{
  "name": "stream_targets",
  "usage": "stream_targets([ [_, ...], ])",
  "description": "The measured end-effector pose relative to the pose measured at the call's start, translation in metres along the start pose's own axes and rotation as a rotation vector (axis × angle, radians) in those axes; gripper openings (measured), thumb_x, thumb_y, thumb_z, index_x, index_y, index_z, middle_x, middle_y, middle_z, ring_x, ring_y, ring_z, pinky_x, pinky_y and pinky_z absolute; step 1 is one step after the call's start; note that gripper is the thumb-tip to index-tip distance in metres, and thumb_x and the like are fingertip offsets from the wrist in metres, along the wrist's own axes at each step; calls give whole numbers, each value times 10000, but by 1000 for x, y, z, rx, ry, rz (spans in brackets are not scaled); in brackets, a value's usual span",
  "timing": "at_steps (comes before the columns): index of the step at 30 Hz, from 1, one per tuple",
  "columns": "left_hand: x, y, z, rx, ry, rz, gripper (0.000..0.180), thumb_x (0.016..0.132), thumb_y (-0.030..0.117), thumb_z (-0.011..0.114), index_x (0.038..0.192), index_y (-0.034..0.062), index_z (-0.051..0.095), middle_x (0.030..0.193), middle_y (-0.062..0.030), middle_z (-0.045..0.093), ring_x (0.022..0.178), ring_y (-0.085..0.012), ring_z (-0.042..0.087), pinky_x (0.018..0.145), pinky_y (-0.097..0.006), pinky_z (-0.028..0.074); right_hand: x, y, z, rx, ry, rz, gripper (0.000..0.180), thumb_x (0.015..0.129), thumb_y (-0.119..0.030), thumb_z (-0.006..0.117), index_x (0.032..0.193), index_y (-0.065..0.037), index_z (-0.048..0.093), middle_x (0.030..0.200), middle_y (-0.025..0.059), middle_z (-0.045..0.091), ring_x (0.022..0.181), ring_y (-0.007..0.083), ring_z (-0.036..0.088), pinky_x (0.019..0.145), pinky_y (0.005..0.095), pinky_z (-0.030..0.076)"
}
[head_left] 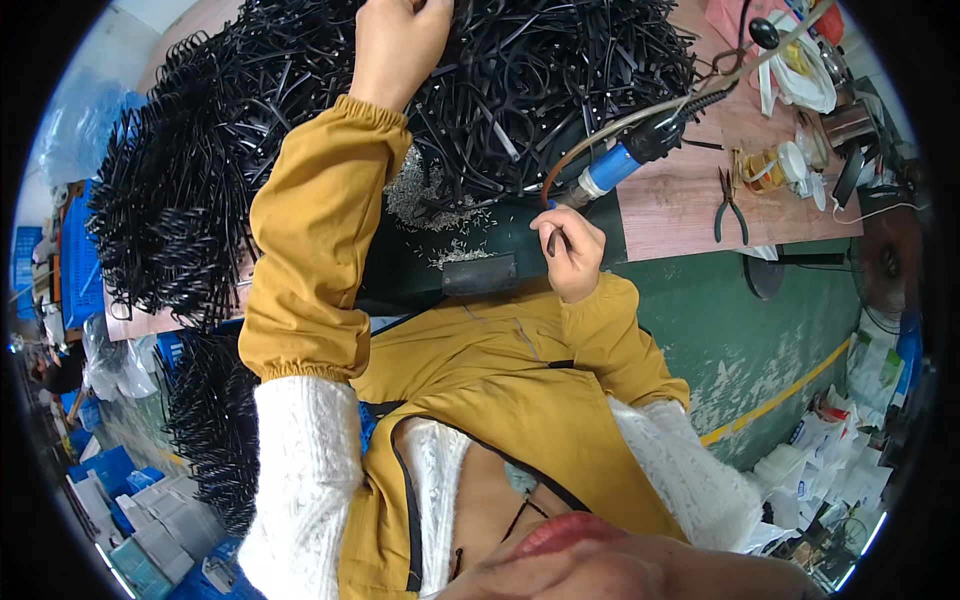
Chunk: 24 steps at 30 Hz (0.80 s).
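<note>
left hand (400, 40) closed in the black strap pile (330, 130) on the worktop (680, 210); right hand (570, 250) pinches a small dark piece (552, 240) near the blue-handled iron (625, 160). best pull one strap, steady the piece.

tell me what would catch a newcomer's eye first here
The huge heap of black plastic strips covering the bench's upper left stands out first, with the left hand reaching into its top. Next, the right hand pinches a small dark piece at the bench edge, just below a blue-handled soldering iron. Pliers lie further right.
</note>
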<state>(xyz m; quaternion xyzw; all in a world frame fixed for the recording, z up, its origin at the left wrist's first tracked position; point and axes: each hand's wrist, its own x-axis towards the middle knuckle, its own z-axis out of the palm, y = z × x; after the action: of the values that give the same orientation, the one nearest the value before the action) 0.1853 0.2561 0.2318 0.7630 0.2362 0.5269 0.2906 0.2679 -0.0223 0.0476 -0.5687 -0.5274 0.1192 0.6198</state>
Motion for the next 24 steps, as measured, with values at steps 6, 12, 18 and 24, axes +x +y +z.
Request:
stream_targets([
  [6, 18, -15, 3, -508, 126, -49, 226, 1029, 73, 582, 1194, -34, 693, 879, -34, 702, 797, -117, 653, 731, -259, 539, 1, -8, -4, -12, -21, -13, 159, 959, -111, 595, 963, 28, 673, 769, 71, 571, 644, 176, 553, 603, 291, 430],
  [12, -106, -9, -47, -910, 171, -599, 347, 1023, 171, 617, 1253, -85, 660, 982, -67, 691, 848, -171, 659, 764, -323, 539, -8, 0, -3, 158, 63, 22, 196, 1019, -118, 559, 957, 33, 669, 767, 40, 528, 629, 109, 443, 578, 264, 337],
  [18, -260, 39, -59, -1169, -229, -978, 328, 1025, 354, 606, 1072, 32, 557, 889, -23, 536, 802, -164, 559, 758, -330, 498, -19, -9, 23, 724, 196, -8, 287, 1092, -177, 399, 991, 33, 567, 801, 62, 455, 632, 147, 455, 540, 291, 412],
  [24, -278, 34, -49, -1443, 19, -843, 210, 1016, 273, 575, 1045, 83, 491, 919, -51, 514, 859, -189, 556, 847, -356, 487, -13, -45, 38, 7, -122, 111, 198, 1066, -79, 511, 1050, 57, 655, 993, 123, 614, 816, 177, 566, 719, 302, 482],
])
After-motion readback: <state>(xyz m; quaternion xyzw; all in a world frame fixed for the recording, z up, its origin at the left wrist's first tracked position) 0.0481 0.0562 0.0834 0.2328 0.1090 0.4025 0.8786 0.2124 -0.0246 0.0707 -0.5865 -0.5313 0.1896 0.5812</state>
